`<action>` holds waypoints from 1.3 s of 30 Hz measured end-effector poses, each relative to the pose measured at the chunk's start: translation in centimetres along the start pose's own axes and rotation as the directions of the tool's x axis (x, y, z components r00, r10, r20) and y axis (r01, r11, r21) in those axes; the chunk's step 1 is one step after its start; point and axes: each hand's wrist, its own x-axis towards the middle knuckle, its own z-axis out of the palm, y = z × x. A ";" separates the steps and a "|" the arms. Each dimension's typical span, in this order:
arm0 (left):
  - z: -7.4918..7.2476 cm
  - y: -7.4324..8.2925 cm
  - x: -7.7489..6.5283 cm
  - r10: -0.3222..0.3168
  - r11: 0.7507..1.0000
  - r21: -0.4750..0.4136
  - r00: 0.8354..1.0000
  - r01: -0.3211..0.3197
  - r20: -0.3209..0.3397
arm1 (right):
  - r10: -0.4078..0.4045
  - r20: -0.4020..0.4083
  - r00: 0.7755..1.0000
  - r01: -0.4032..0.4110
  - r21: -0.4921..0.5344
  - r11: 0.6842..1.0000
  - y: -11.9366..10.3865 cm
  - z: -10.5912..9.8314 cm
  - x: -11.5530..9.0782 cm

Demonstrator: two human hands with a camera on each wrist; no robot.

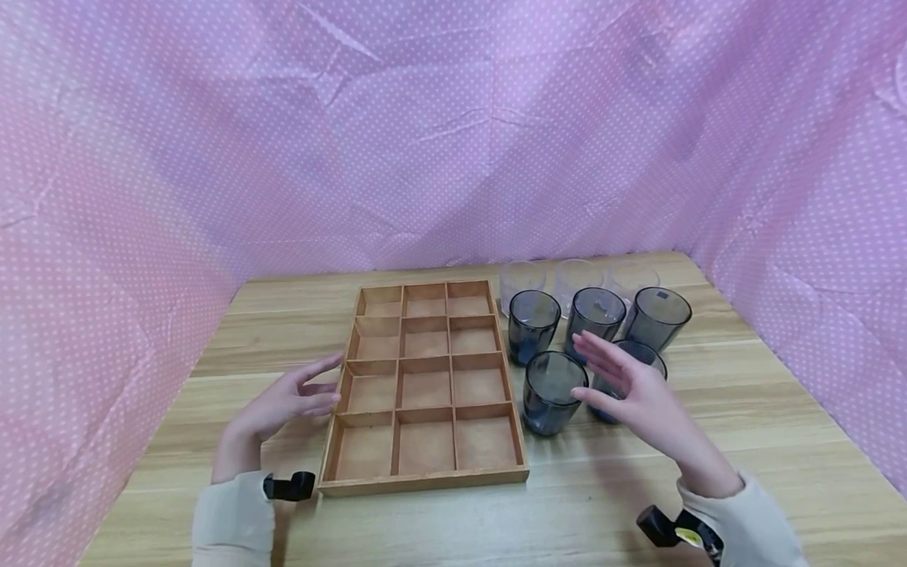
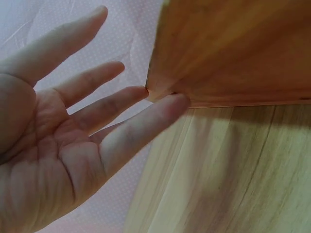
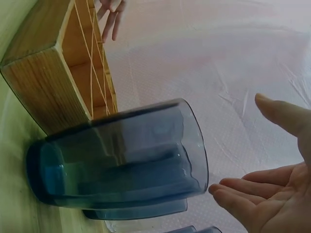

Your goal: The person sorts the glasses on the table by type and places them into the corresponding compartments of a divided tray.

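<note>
A wooden tray divided into several bare compartments lies on the table. My left hand is at its left side, fingers extended; in the left wrist view the fingertips of this hand reach a corner of the tray. Right of the tray, a dark tinted drinking glass stands upright in the front row. Over its right rim hovers my right hand, thumb and fingers spread, holding nothing. The right wrist view has fingertips close to the glass's rim; I cannot tell whether they touch.
Another dark glass is partly hidden behind my right hand. Further back stand more dark glasses, with clear cups behind them. Pink dotted cloth hangs around the wooden table.
</note>
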 end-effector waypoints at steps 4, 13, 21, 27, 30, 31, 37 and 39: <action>0.0 -0.2 0.0 -0.001 1.000 0.019 1.000 0.001 -0.003 | 0.050 0.003 0.999 -0.050 -0.069 0.996 -0.3 0.4 -0.3; 0.0 -0.8 -0.1 0.015 0.999 0.028 0.999 -0.016 0.037 | 0.091 -0.057 0.994 -0.098 -0.148 0.984 -0.4 1.6 -0.6; -0.1 -1.7 0.0 0.056 0.996 0.061 0.998 -0.058 0.037 | 0.177 -0.102 0.979 -0.193 -0.181 0.964 0.3 3.0 -0.9; -0.1 -2.1 0.1 0.057 0.997 0.057 0.998 -0.058 0.018 | 0.227 -0.123 0.966 -0.244 -0.146 0.959 0.7 3.7 -1.0; -0.1 -2.2 0.0 0.063 0.996 0.065 0.998 -0.064 0.013 | 0.239 -0.132 0.962 -0.256 -0.128 0.958 0.9 4.0 -1.0; 0.0 -2.2 0.0 0.064 0.996 0.069 0.998 -0.065 0.012 | 0.240 -0.137 0.961 -0.256 -0.121 0.959 1.0 4.0 -1.0; 0.0 -2.3 0.0 0.071 0.995 0.064 0.997 -0.071 0.011 | 0.236 -0.197 0.952 -0.259 -0.098 0.961 1.4 4.5 -0.9; 0.1 -2.2 0.0 0.076 0.995 0.056 0.997 -0.077 0.012 | 0.224 -0.230 0.947 -0.254 -0.114 0.960 1.5 4.7 -0.9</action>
